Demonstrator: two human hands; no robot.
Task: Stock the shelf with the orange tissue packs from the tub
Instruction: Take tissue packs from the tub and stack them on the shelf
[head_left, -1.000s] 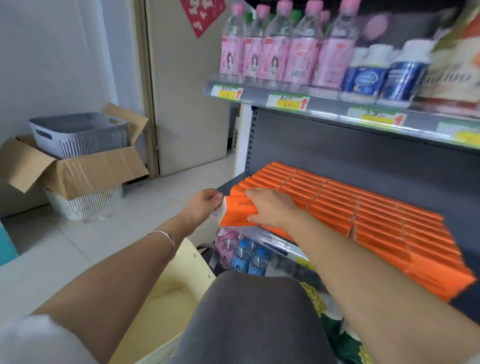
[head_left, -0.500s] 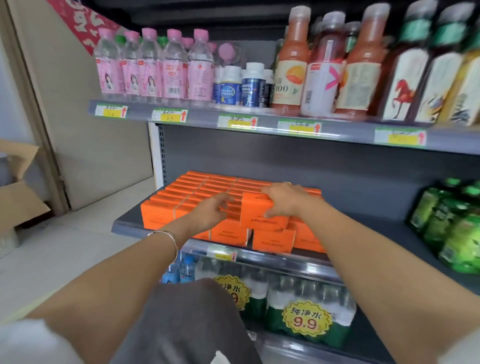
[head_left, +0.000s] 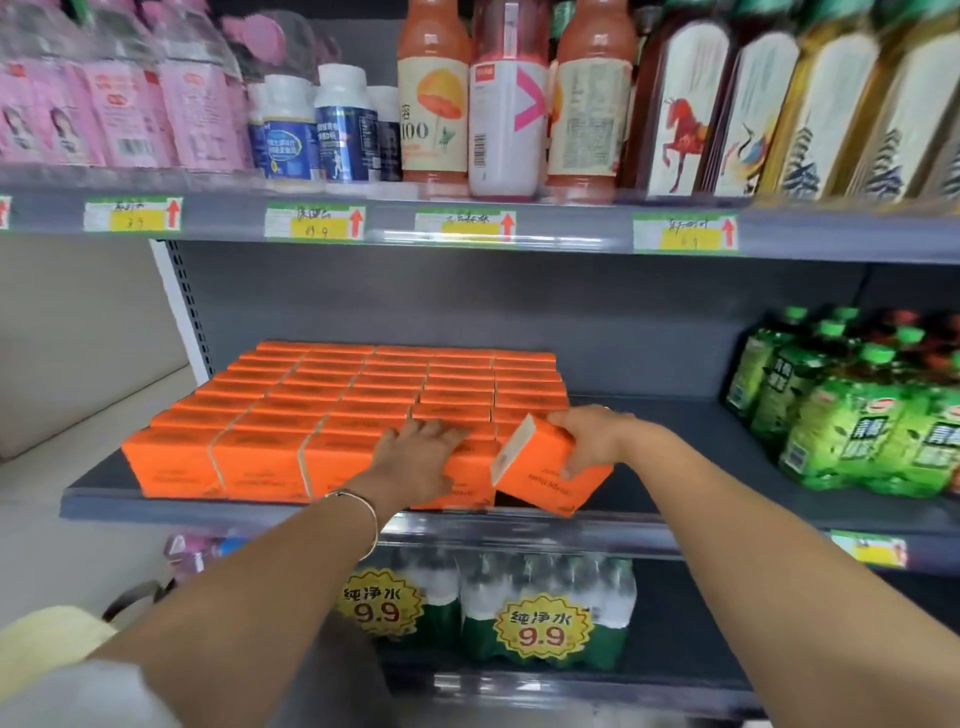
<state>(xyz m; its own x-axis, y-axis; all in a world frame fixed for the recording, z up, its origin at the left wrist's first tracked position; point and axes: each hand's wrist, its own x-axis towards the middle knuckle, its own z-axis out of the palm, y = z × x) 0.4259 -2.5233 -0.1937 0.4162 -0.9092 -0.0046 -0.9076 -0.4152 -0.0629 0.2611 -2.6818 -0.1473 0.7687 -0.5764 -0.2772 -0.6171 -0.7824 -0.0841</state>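
The left hand (head_left: 415, 460) lies flat, fingers straight, on the stack (head_left: 337, 410). The right hand (head_left: 597, 441) grips a tilted pack (head_left: 550, 475) at the stack's near right corner, on the shelf (head_left: 701, 467). The pack looks light, squashy and probably slick-wrapped, so it is best held across its broad faces.

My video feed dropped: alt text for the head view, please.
The right hand holds a tilted orange tissue pack at the right end of the stacked packs on the shelf; the left hand rests flat on them. Green bottles stand further right.
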